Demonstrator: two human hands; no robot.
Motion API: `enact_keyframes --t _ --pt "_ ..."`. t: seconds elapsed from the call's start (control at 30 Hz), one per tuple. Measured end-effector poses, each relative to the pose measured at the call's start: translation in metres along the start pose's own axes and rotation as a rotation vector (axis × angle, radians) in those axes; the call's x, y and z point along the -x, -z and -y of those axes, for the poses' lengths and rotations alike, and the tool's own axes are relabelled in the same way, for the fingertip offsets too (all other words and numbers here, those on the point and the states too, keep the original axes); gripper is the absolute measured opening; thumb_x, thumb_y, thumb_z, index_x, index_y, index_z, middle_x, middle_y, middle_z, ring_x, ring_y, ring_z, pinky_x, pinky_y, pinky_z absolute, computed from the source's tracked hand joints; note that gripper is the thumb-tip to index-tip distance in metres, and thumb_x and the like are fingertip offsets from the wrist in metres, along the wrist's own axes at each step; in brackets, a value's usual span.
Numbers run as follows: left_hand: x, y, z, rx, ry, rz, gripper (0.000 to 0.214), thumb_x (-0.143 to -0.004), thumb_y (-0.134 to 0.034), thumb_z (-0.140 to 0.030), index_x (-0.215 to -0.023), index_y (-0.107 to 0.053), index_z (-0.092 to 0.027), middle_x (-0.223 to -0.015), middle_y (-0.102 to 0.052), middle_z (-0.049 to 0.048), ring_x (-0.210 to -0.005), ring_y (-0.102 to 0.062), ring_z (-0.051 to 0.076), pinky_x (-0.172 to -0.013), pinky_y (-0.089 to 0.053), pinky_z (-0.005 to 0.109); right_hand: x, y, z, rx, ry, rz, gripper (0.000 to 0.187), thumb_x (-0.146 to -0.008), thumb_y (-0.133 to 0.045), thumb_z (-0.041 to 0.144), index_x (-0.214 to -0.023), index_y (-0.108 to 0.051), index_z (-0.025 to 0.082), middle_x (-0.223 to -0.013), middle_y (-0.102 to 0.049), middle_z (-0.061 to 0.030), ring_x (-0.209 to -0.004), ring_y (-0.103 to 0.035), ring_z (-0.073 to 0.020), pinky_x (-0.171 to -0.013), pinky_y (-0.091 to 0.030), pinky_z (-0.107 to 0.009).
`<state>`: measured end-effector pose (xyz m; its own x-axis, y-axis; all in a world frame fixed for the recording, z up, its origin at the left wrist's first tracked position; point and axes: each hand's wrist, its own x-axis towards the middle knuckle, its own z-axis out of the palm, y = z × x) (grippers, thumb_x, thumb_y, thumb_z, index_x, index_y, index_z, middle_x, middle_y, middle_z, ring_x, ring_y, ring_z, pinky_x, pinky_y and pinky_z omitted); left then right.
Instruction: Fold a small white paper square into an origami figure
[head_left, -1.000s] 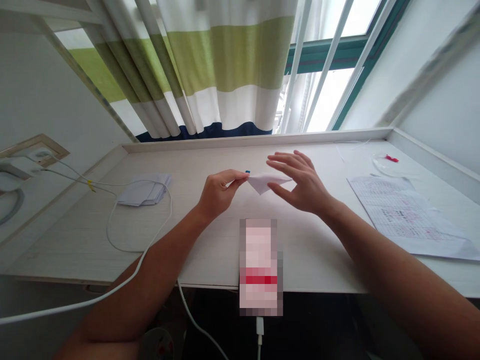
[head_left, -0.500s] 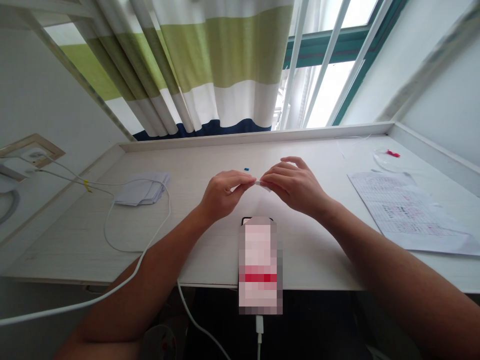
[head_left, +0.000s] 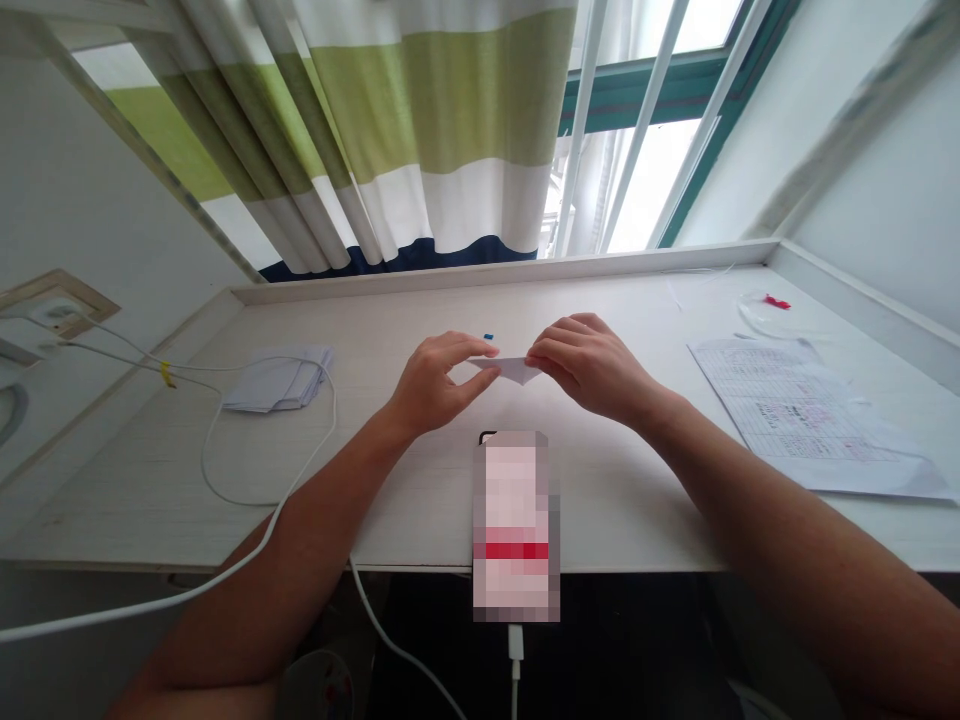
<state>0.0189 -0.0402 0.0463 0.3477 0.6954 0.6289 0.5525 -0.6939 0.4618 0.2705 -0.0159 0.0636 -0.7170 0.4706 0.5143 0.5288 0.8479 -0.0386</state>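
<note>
A small folded piece of white paper [head_left: 514, 369] is held up above the desk, its lower edge coming to a point. My right hand [head_left: 592, 360] pinches its right end between thumb and fingers. On the other side, my left hand [head_left: 442, 375] has its thumb and index finger around the left end, loosely, with a gap showing between them and a tip of paper inside it. Just beyond the fingers lies a tiny blue piece [head_left: 488, 337]. Nearer to me, a phone [head_left: 517, 530] with a blurred screen overhangs the desk's front edge.
A stack of white paper slips [head_left: 277, 380] lies at the left, crossed by a white cable [head_left: 334, 400]. Printed sheets [head_left: 810, 420] lie at the right, below a red scrap [head_left: 778, 302]. A charging plug [head_left: 515, 642] hangs from the phone. A raised rim [head_left: 510, 272] borders the desk's back.
My hands have moved slightly apart and the left thumb has parted from the index finger. More of the folded paper now shows between them. The view has shifted a little.
</note>
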Motion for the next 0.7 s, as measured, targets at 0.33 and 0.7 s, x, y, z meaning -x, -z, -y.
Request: enact_keyframes --t 0.33,0.7 --pt "0.002 -0.003 -0.013 0.335 0.306 -0.043 0.023 -0.085 -0.082 -0.044 -0.094 -0.086 -0.024 -0.093 -0.084 0.0069 -0.085 -0.079 0.023 -0.074 -0.062 0.033 0.002 0.003 0.005 -0.362 -0.152 -0.074 0.022 -0.103 -0.058 0.037 -0.093 -0.07 0.021 -0.09 -0.075 -0.0065 -0.081 -0.067 -0.0213 -0.076 -0.052 -0.038" --pt "0.002 -0.001 -0.009 0.47 0.412 -0.016 0.022 -0.081 -0.086 -0.042 -0.089 -0.086 -0.021 -0.088 -0.084 0.0082 -0.081 -0.078 0.023 -0.071 -0.062 0.031 0.001 0.002 0.012 -0.709 -0.388 -0.126 0.022 -0.092 -0.074 0.044 -0.092 -0.077 0.022 -0.09 -0.079 -0.0049 -0.083 -0.07 -0.0218 -0.075 -0.054 -0.037"
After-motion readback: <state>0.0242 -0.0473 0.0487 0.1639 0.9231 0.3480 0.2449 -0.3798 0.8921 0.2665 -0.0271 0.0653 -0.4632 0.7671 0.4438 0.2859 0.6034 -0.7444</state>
